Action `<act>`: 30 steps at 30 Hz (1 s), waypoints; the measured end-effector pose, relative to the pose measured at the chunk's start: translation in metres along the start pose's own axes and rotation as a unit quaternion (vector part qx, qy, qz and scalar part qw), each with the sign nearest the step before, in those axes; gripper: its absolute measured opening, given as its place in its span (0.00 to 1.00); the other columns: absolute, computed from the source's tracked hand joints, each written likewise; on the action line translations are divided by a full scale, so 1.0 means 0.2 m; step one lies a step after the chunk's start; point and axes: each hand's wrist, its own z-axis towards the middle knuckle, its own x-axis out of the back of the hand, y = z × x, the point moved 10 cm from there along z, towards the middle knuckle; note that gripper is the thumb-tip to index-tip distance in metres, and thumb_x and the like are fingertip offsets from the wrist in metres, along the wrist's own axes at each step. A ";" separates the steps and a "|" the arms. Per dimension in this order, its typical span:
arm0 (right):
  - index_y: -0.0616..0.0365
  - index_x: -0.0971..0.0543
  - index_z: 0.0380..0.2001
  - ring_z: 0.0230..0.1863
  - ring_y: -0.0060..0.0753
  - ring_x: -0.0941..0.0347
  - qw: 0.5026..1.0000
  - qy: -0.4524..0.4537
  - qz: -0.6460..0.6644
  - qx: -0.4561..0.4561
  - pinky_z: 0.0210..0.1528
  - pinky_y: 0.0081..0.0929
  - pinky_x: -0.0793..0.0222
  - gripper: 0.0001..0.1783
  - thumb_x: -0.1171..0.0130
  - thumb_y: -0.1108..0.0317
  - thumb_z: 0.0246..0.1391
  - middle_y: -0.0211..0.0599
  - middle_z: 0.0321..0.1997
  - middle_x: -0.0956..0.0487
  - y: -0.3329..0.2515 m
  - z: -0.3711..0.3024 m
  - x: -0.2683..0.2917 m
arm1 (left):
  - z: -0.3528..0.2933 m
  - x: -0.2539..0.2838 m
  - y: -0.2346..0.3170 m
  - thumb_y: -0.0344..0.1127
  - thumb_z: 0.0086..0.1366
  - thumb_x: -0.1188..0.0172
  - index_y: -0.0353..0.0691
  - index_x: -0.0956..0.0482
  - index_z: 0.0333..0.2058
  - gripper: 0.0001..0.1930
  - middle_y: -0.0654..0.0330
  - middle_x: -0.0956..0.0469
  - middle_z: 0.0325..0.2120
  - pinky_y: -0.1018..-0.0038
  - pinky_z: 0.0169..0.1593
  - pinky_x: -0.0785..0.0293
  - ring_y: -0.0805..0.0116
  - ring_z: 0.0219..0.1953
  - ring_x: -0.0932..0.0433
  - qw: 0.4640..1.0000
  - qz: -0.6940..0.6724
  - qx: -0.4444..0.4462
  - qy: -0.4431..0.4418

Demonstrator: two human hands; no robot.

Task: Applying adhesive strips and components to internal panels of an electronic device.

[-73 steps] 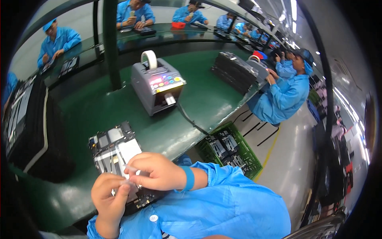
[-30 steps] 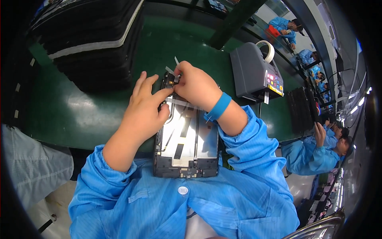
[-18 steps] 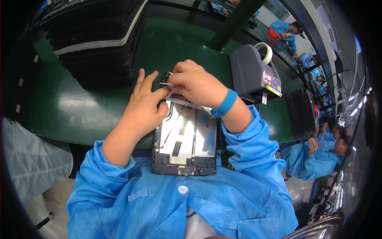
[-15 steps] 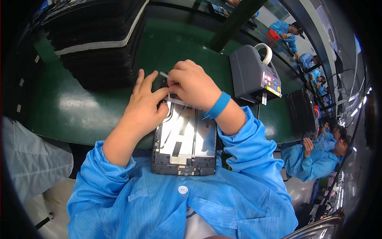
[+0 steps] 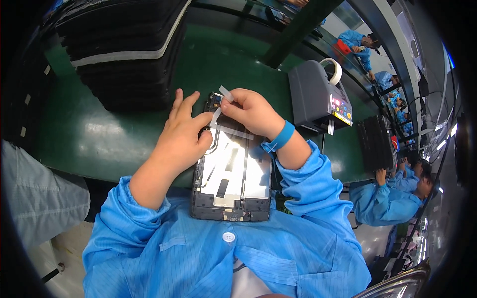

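An opened tablet housing [image 5: 233, 184] with a shiny silver interior and black edges lies in front of me, its near end close to my blue smock. My right hand [image 5: 251, 111] pinches a translucent strip of tape [image 5: 225, 93] above the far end. The strip's free end sticks up past the fingers; its other part curves down toward the housing. My left hand [image 5: 181, 131] rests at the housing's upper left side with its fingers spread, the index fingertip beside the strip's lower part. Another clear strip crosses the silver area just below my right hand.
Tall stacked black trays [image 5: 119, 59] stand at the back left of the green table [image 5: 109, 136]. A grey tape dispenser [image 5: 318, 97] with a white roll is at the right. Farther right are more black trays [image 5: 375, 144] and a co-worker [image 5: 387, 198] in blue.
My right hand has turned and shifted slightly right and down, exposing the housing's far corner and more of the strip. My left hand has barely moved.
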 end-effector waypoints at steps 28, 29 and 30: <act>0.61 0.30 0.41 0.39 0.45 0.25 0.974 0.127 -0.181 -0.048 0.41 0.36 0.30 0.15 0.46 0.77 0.47 0.44 0.37 0.21 -0.10 -0.05 0.11 | -0.01 0.03 0.08 0.31 0.54 0.47 0.49 0.22 0.47 0.19 0.43 0.41 0.59 0.50 0.64 0.47 0.36 0.66 0.52 0.990 0.129 -0.041 0.038; 0.62 0.30 0.40 0.40 0.46 0.26 0.979 0.105 -0.174 0.020 0.42 0.36 0.30 0.14 0.49 0.80 0.47 0.44 0.37 0.21 -0.16 -0.07 0.07 | -0.02 0.03 0.10 0.32 0.54 0.47 0.50 0.22 0.47 0.19 0.43 0.40 0.58 0.49 0.64 0.47 0.36 0.66 0.52 0.986 0.151 -0.055 0.050; 0.63 0.30 0.40 0.41 0.47 0.26 0.979 0.083 -0.167 0.088 0.43 0.37 0.30 0.14 0.52 0.82 0.47 0.44 0.37 0.21 -0.23 -0.10 0.03 | -0.01 0.03 0.10 0.32 0.54 0.47 0.50 0.22 0.47 0.19 0.43 0.40 0.58 0.49 0.64 0.47 0.36 0.66 0.52 0.986 0.151 -0.056 0.049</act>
